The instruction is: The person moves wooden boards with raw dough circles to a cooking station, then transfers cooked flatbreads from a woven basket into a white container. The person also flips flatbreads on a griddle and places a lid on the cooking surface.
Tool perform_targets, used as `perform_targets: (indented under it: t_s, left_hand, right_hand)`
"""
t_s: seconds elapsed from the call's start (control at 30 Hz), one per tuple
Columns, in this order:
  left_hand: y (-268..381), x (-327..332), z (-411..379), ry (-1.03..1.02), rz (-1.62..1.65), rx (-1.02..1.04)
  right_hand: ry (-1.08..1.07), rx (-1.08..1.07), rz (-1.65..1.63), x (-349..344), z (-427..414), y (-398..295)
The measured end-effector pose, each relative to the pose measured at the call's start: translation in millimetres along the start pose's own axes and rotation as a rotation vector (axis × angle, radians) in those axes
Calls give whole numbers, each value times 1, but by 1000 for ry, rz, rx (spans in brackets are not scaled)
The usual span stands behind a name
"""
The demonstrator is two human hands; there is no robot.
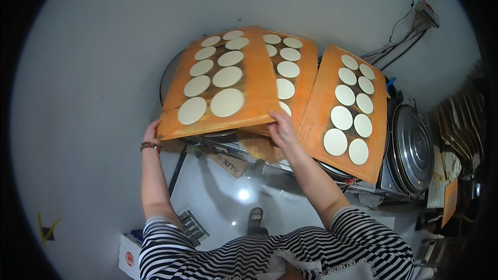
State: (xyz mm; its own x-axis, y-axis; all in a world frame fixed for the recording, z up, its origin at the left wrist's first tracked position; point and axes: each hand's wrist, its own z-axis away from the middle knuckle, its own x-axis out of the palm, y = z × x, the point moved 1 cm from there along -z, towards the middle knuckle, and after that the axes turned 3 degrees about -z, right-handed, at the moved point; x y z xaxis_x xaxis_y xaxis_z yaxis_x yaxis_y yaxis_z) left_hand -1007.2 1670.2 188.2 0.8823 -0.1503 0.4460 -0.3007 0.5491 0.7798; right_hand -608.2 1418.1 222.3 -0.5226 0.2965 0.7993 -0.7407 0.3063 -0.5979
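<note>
Both hands grip the near edge of an orange wooden board (256, 74), which carries two columns of flat, pale dough rounds (227, 102). My left hand (151, 131), with a beaded bracelet at the wrist, holds the board's near left corner. At the near right corner, my right hand (283, 129) has its thumb on top and its fingers below. This board partly covers a second orange board (305, 81) with similar rounds. To the right lies a third board (317, 118), also bearing two columns of rounds. What supports the held board's far end is hidden.
Round metal lids (418, 144) stand right of the boards. Cables (404, 42) run down the wall to that side. A cardboard piece (227, 163) bearing writing lies below the boards. A small green stool (193, 227) stands on the floor at left, near a white box (128, 256).
</note>
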Motion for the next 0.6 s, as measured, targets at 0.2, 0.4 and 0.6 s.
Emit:
perform_targets:
  t_s: [0.2,0.4,0.6]
  left_hand:
    - [-57,-12,-16,253,682,185]
    - [11,-72,-48,389,474,498]
    - [-43,9,-29,539,-22,322]
  right_hand:
    - [291,128,126,-7,-4,74]
    - [-244,748,527,67,1,87]
    - [-484,475,709,-18,72,23]
